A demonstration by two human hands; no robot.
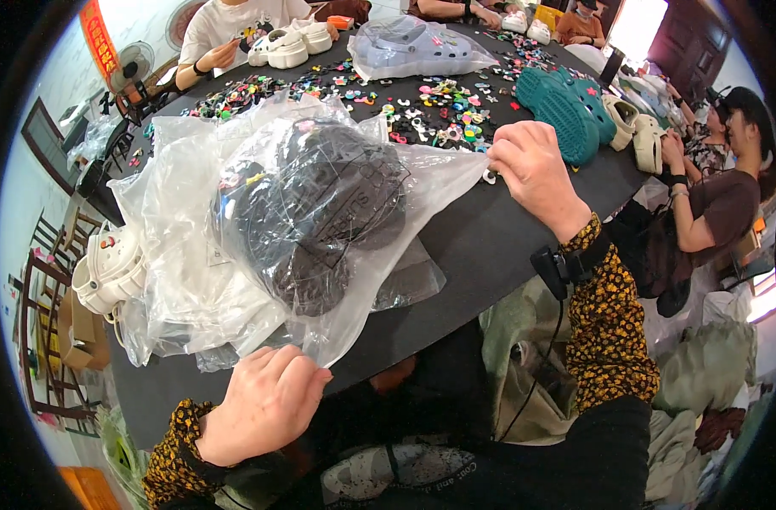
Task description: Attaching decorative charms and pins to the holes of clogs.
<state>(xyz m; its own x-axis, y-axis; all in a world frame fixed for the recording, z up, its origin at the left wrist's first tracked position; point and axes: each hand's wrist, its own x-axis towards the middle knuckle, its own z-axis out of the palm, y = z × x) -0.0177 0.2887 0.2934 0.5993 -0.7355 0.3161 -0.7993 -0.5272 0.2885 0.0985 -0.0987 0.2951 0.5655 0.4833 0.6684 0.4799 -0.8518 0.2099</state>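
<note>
A clear plastic bag [443, 178] with a pair of black clogs [320, 200] inside lies in front of me on the dark table. The soles face up and show through the film. My right hand [536, 174] pinches one corner of the bag and draws it out to the right. Down at the near edge, my left hand [265, 404] is closed on the bag's lower corner. The film is stretched taut between the two hands. Under and left of it lie more crumpled clear bags [175, 255], beside a cream clog [112, 265] with small charms on it.
Small colourful shoe charms [456, 106] are scattered across the far table [481, 242]. Teal clogs [566, 115] and cream clogs [647, 140] stand at the right. A bagged pale blue clog [417, 47] sits at the back. Other people [711, 195] work around the table's edge.
</note>
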